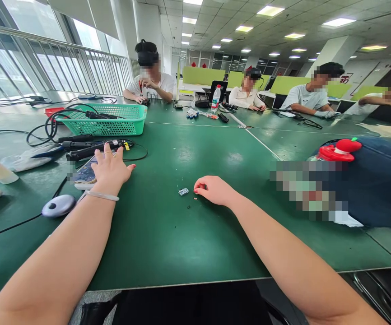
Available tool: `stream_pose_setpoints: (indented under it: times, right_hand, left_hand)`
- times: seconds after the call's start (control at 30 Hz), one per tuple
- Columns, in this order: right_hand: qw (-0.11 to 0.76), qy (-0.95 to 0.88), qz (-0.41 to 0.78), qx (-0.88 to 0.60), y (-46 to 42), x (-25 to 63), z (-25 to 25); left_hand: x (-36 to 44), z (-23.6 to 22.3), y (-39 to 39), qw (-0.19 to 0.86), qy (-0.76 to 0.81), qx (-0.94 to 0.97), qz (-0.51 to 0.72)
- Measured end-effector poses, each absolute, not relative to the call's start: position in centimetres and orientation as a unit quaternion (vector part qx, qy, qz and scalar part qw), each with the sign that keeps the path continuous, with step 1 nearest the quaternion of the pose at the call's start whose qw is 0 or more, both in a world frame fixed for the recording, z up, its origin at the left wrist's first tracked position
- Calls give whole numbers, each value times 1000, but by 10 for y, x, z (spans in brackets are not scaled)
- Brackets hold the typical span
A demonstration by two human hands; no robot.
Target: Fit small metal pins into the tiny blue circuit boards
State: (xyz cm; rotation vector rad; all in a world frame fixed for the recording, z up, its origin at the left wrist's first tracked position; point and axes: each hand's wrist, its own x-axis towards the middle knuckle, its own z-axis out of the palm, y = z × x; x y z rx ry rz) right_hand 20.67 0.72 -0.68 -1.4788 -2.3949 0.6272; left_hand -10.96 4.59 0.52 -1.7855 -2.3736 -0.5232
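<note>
Holding nothing, your left hand [110,164] spreads by the black tool [86,152]. Your right hand [213,189] curls beside the small board [183,192], grip unclear; pickup seems the step, calling next for a light pinch.

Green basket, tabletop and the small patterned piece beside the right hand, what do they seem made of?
Basket: probably molded plastic, slightly glossy, judging by its perforated walls. Tabletop: smooth with a soft sheen, from the blurred glare; coated board or rubber mat, unclear which. Small piece: perhaps a circuit board, given its pale pattern; too small to tell material or finish.
</note>
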Motion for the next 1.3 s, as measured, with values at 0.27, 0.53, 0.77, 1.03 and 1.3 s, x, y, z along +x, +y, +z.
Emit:
stream_pose_setpoints:
  times: [0.27, 0.53, 0.77, 1.03, 1.3]
  right_hand:
    - [129, -824, 215, -508, 7, 207, -7]
    - [130, -821, 220, -510, 7, 207, -7]
    - [129, -823, 218, -508, 6, 207, -6]
    - [124, -824, 216, -509, 7, 206, -7]
    - [115, -831, 216, -500, 10, 209, -7]
  left_hand:
    - [-105, 4, 47, 108, -776, -607, -132]
    - [-110, 3, 48, 85, -796, -588, -114]
    - [-104, 4, 47, 123, -776, -606, -122]
    - [-81, 8, 39, 183, -700, -673, -154]
    - [-14, 9, 9, 85, -371, -920, -96]
